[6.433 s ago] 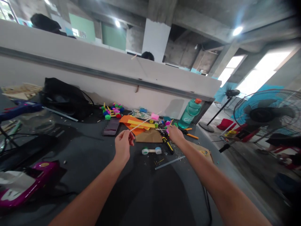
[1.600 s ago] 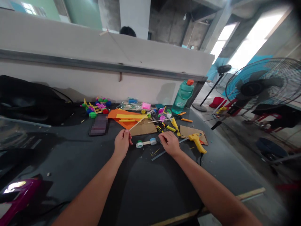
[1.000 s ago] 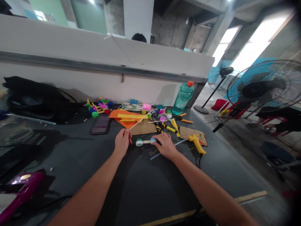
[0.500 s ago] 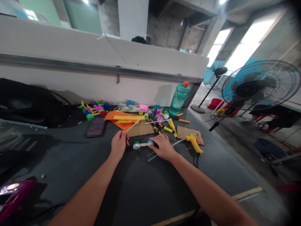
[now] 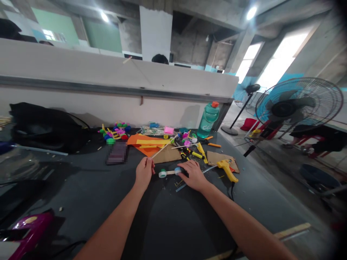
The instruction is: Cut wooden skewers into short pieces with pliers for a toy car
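My left hand [image 5: 144,173] pinches a thin wooden stick [image 5: 158,152], which rises from my fingers toward the orange paper. My right hand [image 5: 193,176] lies over the blue end of a small axle with two bottle-cap wheels [image 5: 168,173], its fingers on the blue cap [image 5: 178,170]. The green-and-white cap [image 5: 162,174] sits free at the other end, just right of my left hand. A pale metal strip [image 5: 195,179] lies partly under my right palm. Just beyond that hand is a black-and-yellow tool [image 5: 193,154].
On the dark table [image 5: 81,195] are orange paper [image 5: 142,143], cardboard pieces [image 5: 166,155], a yellow glue gun [image 5: 227,170], a blurred phone [image 5: 116,153], a colourful model [image 5: 114,133], a green bottle [image 5: 208,119], and a black bag [image 5: 46,128]. A wall stands behind; a fan [image 5: 295,104] stands right.
My right hand has come from the tools at the far side onto the blue cap of the axle. My left hand keeps the stick, and the view has tilted slightly.
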A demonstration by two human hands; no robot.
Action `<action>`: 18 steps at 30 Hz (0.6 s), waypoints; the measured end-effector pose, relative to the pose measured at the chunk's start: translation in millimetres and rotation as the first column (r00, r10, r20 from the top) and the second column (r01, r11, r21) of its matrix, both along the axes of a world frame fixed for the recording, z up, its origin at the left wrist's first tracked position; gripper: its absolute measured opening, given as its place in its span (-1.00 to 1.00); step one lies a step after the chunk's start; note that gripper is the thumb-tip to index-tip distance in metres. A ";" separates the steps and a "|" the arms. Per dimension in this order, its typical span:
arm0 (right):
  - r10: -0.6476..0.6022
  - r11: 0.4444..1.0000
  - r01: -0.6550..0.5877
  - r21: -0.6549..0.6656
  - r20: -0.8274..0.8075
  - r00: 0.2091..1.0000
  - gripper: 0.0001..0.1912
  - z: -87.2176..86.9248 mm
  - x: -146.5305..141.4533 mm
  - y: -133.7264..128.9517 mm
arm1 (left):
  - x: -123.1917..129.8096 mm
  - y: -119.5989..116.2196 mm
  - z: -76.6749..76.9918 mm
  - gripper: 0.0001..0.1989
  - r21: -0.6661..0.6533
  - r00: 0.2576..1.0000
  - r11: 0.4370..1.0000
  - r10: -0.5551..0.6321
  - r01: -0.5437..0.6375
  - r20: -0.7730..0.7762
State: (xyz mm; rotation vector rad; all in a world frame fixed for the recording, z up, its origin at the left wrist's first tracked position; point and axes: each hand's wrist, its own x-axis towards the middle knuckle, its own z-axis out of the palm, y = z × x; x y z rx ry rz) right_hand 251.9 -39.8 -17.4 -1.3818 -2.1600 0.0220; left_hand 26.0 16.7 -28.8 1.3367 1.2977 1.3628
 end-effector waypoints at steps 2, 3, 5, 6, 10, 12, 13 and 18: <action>-0.002 1.000 0.002 0.008 0.008 1.000 -0.70 0.8 -0.9 0.8 | 0.0 0.0 0.0 -0.72 -0.004 1.000 1.000 -0.006 0.006 0.010; -0.002 1.000 0.002 0.010 0.013 1.000 -0.70 1.2 -1.3 1.3 | 0.0 0.0 0.0 -0.72 -0.007 1.000 1.000 -0.007 0.007 0.015; 0.000 1.000 0.000 0.010 0.022 1.000 -0.70 1.5 -2.3 2.2 | 0.2 0.1 0.2 -0.73 -0.012 1.000 1.000 -0.010 0.010 0.025; 0.003 1.000 -0.003 0.008 0.027 1.000 -0.70 1.5 -3.0 2.3 | 0.2 0.2 0.4 -0.73 -0.015 0.999 1.000 -0.011 0.011 0.030; 0.003 1.000 -0.003 -0.005 0.046 0.999 -0.71 2.7 -7.2 -0.8 | -0.1 -0.1 3.0 -0.74 -0.023 0.999 0.999 -0.021 0.022 0.044; -0.024 1.000 0.024 -0.007 0.052 0.998 -0.70 6.7 -8.2 -3.5 | -0.4 -0.5 4.5 -0.73 -0.022 0.999 0.999 -0.025 0.026 0.046; -0.049 0.999 0.050 -0.007 0.053 0.997 -0.69 10.1 -7.5 -4.2 | -0.5 -0.7 5.1 -0.73 -0.021 0.999 0.999 -0.023 0.024 0.045; -0.243 0.967 0.248 -0.057 0.076 0.967 -0.68 38.5 13.6 9.9 | -1.0 0.1 3.8 -0.72 -0.023 0.999 1.000 -0.009 0.010 0.045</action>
